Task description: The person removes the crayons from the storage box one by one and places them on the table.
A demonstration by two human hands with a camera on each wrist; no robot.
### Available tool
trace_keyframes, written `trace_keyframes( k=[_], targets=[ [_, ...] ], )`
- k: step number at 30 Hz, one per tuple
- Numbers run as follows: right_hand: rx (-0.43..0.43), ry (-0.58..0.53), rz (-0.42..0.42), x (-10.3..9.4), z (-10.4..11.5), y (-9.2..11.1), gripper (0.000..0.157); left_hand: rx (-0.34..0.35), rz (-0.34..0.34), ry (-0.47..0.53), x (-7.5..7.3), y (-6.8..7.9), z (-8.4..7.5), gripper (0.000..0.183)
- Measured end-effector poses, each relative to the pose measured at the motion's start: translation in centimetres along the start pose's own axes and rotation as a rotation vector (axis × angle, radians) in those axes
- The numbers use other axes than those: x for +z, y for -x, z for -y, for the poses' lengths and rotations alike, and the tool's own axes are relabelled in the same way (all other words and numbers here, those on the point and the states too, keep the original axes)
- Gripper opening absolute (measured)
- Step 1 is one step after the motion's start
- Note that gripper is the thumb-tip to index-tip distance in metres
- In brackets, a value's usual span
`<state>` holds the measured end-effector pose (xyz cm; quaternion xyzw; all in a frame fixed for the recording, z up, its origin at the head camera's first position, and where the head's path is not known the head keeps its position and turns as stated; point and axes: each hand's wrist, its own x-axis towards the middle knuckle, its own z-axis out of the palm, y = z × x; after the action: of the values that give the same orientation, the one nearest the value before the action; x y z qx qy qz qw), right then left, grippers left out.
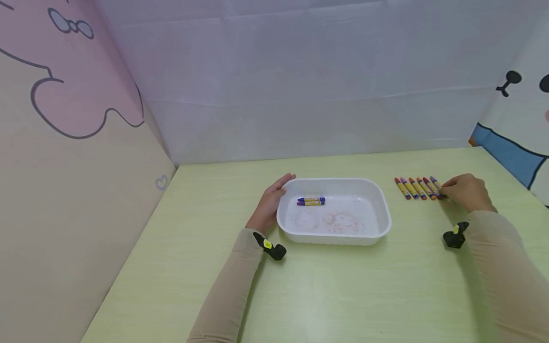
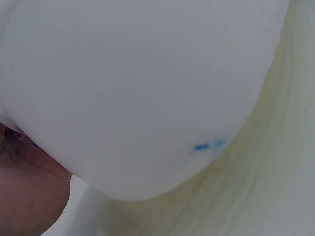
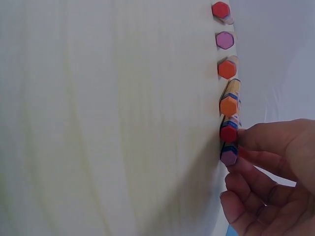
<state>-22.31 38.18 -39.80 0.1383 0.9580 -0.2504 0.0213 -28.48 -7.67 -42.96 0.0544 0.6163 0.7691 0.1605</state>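
Note:
A white tray (image 1: 334, 238) stands on the table, and two crayons, one blue (image 1: 317, 199) and one purple (image 1: 305, 203), lie side by side in it. My left hand (image 1: 268, 205) rests against the tray's left end, fingers straight along its outside and thumb at the rim. To the right of the tray, several yellow-wrapped crayons (image 1: 413, 188) form a slanted row. At the right end of that row, my right hand (image 1: 467, 190) pinches a purple crayon (image 3: 229, 157) between thumb and fingers. A red crayon (image 3: 229, 133) lies right beside it.
The pale green table (image 1: 334, 290) meets a white sheet (image 1: 300, 95) at the back. Printed panels (image 1: 86, 190) rise on the left and right. Reddish smudges mark the tray's floor, and its outer wall carries a blue spot (image 2: 202, 146).

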Motion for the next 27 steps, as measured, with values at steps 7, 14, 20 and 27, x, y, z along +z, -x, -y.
trace_keyframes(
  k=[7, 14, 20, 27],
  targets=[
    [-0.012, 0.014, 0.014, -0.4, -0.2, -0.1, 0.053, -0.004, -0.004, -0.002, 0.0, -0.1, 0.0, 0.045],
    [-0.059, 0.034, -0.009, -1.0, 1.2, -0.6, 0.053, -0.013, 0.002, -0.008, 0.0, -0.2, 0.0, 0.046],
    [-0.138, 0.037, 0.001, -1.8, 3.8, -0.9, 0.057, -0.008, 0.009, -0.004, 0.0, -0.3, 0.0, 0.046],
    [-0.266, -0.004, 0.025, -2.2, 8.5, -0.9, 0.058, -0.006, 0.017, 0.013, -0.1, -0.5, 0.1, 0.047]
  ],
)
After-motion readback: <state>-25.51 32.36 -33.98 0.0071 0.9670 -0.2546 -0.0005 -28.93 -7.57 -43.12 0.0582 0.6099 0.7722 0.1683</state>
